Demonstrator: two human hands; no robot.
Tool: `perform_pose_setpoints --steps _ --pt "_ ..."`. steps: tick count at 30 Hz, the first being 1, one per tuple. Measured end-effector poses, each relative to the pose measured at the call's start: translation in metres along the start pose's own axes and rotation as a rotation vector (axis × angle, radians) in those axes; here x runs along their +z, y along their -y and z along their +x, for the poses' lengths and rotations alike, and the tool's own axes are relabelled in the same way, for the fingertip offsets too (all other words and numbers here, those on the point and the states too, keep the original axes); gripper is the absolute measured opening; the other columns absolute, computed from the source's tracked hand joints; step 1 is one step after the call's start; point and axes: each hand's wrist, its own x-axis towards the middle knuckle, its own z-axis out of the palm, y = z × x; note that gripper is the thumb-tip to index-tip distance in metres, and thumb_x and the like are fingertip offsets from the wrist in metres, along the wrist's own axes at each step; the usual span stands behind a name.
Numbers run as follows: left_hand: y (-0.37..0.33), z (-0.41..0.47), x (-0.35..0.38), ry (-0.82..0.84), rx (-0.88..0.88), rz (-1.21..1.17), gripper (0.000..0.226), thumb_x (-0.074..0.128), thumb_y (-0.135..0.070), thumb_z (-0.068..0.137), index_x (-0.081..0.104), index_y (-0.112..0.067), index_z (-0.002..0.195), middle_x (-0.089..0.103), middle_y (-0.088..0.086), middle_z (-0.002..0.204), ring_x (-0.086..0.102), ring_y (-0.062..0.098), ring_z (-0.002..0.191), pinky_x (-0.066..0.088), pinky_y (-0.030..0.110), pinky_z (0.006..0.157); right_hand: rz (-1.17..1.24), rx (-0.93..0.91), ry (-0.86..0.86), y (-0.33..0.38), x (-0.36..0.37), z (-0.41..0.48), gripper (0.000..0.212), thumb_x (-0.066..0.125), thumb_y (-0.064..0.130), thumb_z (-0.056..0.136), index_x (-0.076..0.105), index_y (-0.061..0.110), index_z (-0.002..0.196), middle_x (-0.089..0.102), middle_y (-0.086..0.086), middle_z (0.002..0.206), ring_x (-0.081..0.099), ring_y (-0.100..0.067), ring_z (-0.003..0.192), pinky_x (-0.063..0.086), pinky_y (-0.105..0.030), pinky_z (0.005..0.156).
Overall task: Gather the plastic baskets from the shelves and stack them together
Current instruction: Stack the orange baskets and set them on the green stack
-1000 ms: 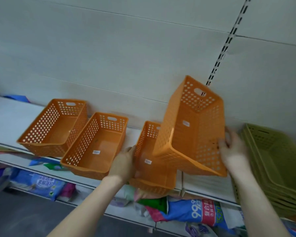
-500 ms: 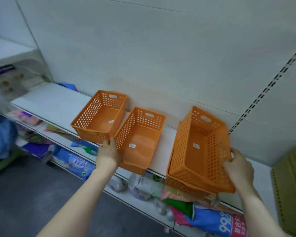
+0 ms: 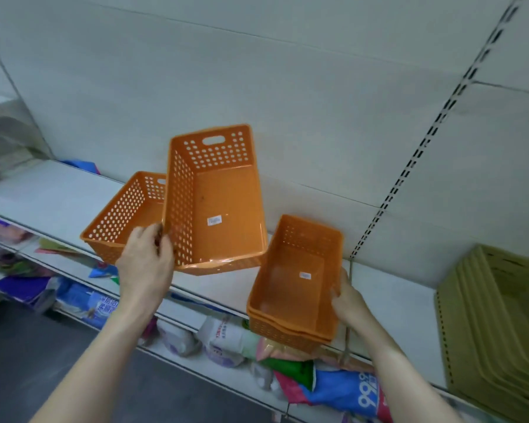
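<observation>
My left hand (image 3: 145,264) grips the left rim of an orange perforated basket (image 3: 223,206), which is lifted off the shelf and tilted toward me. Behind and left of it another orange basket (image 3: 121,218) rests on the white shelf (image 3: 49,190). My right hand (image 3: 347,297) holds the right side of a stack of two nested orange baskets (image 3: 293,288) at the shelf's front edge. Each basket floor carries a small white label.
A stack of olive-green baskets (image 3: 498,325) stands on the shelf at the far right. Packaged goods in blue, white and green bags (image 3: 226,337) fill the lower shelf. A slotted upright (image 3: 422,148) runs up the back wall. Dark floor lies at lower left.
My left hand has picked the middle orange basket up off the shelf and tipped it. The basket in my right hand has settled into the one below, forming a nested pair.
</observation>
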Motion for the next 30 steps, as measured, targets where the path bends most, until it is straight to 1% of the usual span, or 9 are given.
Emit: perform_pose_setpoints --steps 2,5,7,10,13,18,23,27,30 --pt "-0.018 0.005 -0.009 -0.008 0.039 -0.047 0.027 0.050 -0.020 0.096 0.065 -0.008 0.116 0.062 0.011 0.103 0.059 0.031 0.095 0.040 0.039 0.078 0.034 -0.029 0.035 0.010 0.000 0.003 0.059 0.039 0.050 0.099 0.026 0.029 0.152 0.055 -0.006 0.142 0.059 -0.028 0.120 0.048 -0.034 0.092" --pt "-0.043 0.000 -0.005 0.071 0.081 -0.075 0.029 0.053 -0.021 0.095 0.066 -0.010 0.118 0.065 0.009 0.107 0.060 0.030 0.100 0.043 0.038 0.083 0.136 -0.118 -0.150 0.028 -0.012 0.012 0.050 0.034 0.043 0.103 0.042 0.019 0.146 0.057 -0.011 0.140 0.057 -0.029 0.124 0.044 -0.039 0.104" --pt "-0.055 -0.010 0.007 0.136 0.109 -0.044 0.029 0.051 -0.023 0.096 0.066 -0.014 0.119 0.064 0.007 0.106 0.061 0.029 0.100 0.045 0.038 0.082 0.315 -0.210 -0.257 0.043 -0.025 0.012 0.056 0.032 0.060 0.096 0.049 0.030 0.139 0.060 -0.004 0.137 0.058 -0.024 0.124 0.044 -0.047 0.106" --pt "-0.068 -0.023 0.029 0.218 0.131 -0.013 0.031 0.050 -0.027 0.095 0.066 -0.020 0.121 0.065 0.006 0.110 0.064 0.027 0.099 0.047 0.037 0.081 0.389 -0.321 -0.198 0.066 -0.044 0.007 0.048 0.033 0.073 0.090 0.054 0.045 0.123 0.065 0.020 0.121 0.061 -0.004 0.113 0.048 -0.036 0.096" --pt "-0.069 -0.032 0.046 0.239 0.092 -0.033 0.031 0.049 -0.030 0.095 0.067 -0.023 0.119 0.066 0.002 0.107 0.066 0.023 0.092 0.048 0.034 0.076 0.254 -0.369 -0.107 0.074 -0.046 0.007 0.035 0.053 0.044 0.097 0.048 0.039 0.131 0.062 0.025 0.105 0.062 0.000 0.094 0.047 -0.023 0.076" --pt "-0.053 -0.042 0.064 0.340 0.075 -0.123 0.026 0.053 -0.037 0.094 0.069 -0.030 0.113 0.058 -0.006 0.095 0.067 0.014 0.081 0.053 0.034 0.078 0.002 -0.229 -0.204 0.052 -0.022 0.021 0.035 0.051 0.020 0.096 0.042 0.023 0.130 0.057 0.012 0.084 0.050 -0.002 0.062 0.033 -0.017 0.050" --pt "-0.006 -0.034 0.066 0.326 0.102 -0.079 0.030 0.055 -0.035 0.094 0.066 -0.026 0.121 0.061 0.001 0.115 0.064 0.023 0.100 0.049 0.035 0.087 -0.084 -0.118 -0.233 0.038 -0.003 0.026 0.033 0.050 0.024 0.095 0.038 0.021 0.126 0.060 0.002 0.082 0.057 -0.018 0.065 0.041 -0.027 0.055" --pt "0.054 -0.001 0.057 0.234 0.187 0.088 0.043 0.068 -0.019 0.085 0.062 -0.008 0.126 0.059 0.017 0.125 0.060 0.036 0.109 0.051 0.044 0.088 -0.224 -0.011 -0.104 0.032 0.005 0.042 0.053 0.045 0.054 0.086 0.039 0.020 0.126 0.057 -0.001 0.090 0.060 -0.023 0.077 0.052 -0.036 0.073" --pt "0.098 0.037 0.050 0.252 0.171 0.237 0.062 0.071 -0.016 0.079 0.051 -0.003 0.136 0.051 0.025 0.136 0.052 0.044 0.121 0.046 0.050 0.099 -0.301 0.086 -0.053 0.028 0.016 0.049 0.083 0.040 0.067 0.077 0.036 0.012 0.139 0.065 -0.011 0.104 0.064 -0.025 0.080 0.055 -0.036 0.072"
